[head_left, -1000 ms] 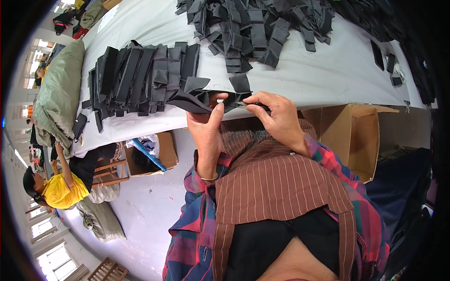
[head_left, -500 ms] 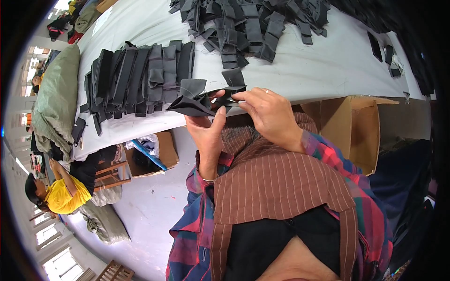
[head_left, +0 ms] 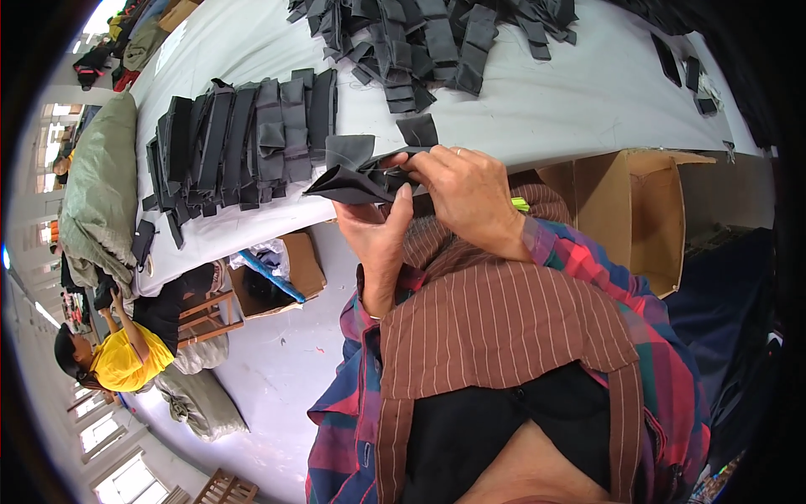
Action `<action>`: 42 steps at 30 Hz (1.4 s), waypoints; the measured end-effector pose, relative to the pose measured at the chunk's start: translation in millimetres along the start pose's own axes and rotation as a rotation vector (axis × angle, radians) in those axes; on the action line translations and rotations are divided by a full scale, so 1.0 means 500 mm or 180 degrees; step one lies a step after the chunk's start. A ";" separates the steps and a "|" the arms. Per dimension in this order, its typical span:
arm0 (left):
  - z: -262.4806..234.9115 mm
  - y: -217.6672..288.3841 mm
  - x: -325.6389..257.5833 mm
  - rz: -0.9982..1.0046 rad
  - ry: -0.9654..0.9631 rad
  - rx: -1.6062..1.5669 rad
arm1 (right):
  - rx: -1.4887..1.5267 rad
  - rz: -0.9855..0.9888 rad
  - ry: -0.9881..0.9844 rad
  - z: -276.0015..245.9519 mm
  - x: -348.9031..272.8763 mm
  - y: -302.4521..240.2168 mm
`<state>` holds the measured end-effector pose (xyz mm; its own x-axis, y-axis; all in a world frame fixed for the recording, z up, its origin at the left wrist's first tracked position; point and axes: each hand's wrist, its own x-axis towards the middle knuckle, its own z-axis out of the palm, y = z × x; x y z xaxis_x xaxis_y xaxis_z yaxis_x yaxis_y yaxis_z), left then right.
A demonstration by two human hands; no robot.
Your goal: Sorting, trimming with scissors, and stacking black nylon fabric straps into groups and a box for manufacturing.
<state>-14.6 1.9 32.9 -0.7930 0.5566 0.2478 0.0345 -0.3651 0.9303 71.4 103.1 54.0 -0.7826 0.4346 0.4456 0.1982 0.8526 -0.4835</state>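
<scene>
Observing remotely, I am noting the left hand (head_left: 376,231) and right hand (head_left: 472,197) gripping a dark grey fabric piece (head_left: 342,183) just above frame centre. Similar strips (head_left: 239,139) are lying upper left; a loose pile (head_left: 396,46) is occupying top centre.

The left hand (head_left: 369,231) is turned palm inward, its thumb (head_left: 402,203) raised and its other fingers partly hidden; below it the bare left wrist (head_left: 382,290) stands nearly upright. The right hand (head_left: 466,191) shows its back, its fingers bent and gathered in a pinch toward the left thumb. The sleeved right forearm (head_left: 579,262) slants in from the lower right. The 2 hands nearly meet.
</scene>
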 end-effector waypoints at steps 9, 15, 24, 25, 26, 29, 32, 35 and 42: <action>-0.001 0.044 0.036 -0.0469 -0.0159 -0.0367 | 0.0641 0.0553 -0.0127 -0.023 -0.011 0.015; -0.017 0.026 0.032 -0.0825 0.0030 -0.0667 | 0.1709 0.1089 0.0000 -0.052 -0.027 0.061; -0.002 0.007 0.023 -0.1357 -0.0330 -0.0850 | 0.1330 0.0352 0.0171 -0.048 0.022 0.060; 0.001 0.009 0.023 -0.1421 -0.0463 -0.0830 | 0.1075 0.0205 0.0187 -0.044 0.029 0.061; 0.007 0.005 0.024 -0.1476 -0.0350 -0.0736 | 0.1078 0.0203 0.0177 -0.036 0.037 0.064; 0.005 0.002 0.022 -0.1543 -0.0469 -0.0546 | 0.0616 -0.0221 0.0471 -0.016 0.052 0.068; 0.000 0.001 0.016 -0.1634 -0.0481 -0.0510 | 0.0369 -0.0347 0.0385 -0.007 0.064 0.071; -0.003 -0.006 0.013 -0.1719 -0.0421 -0.0531 | 0.0194 -0.0486 0.0393 0.003 0.068 0.077; -0.013 -0.025 0.014 -0.1737 -0.0411 -0.0241 | 0.0105 -0.0373 0.0325 0.002 0.053 0.085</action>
<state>-24.7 5.5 21.4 -0.6026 0.7647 -0.2281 -0.4072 -0.0489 0.9120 58.6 150.8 44.4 -0.7349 0.3613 0.5738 0.0883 0.8900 -0.4473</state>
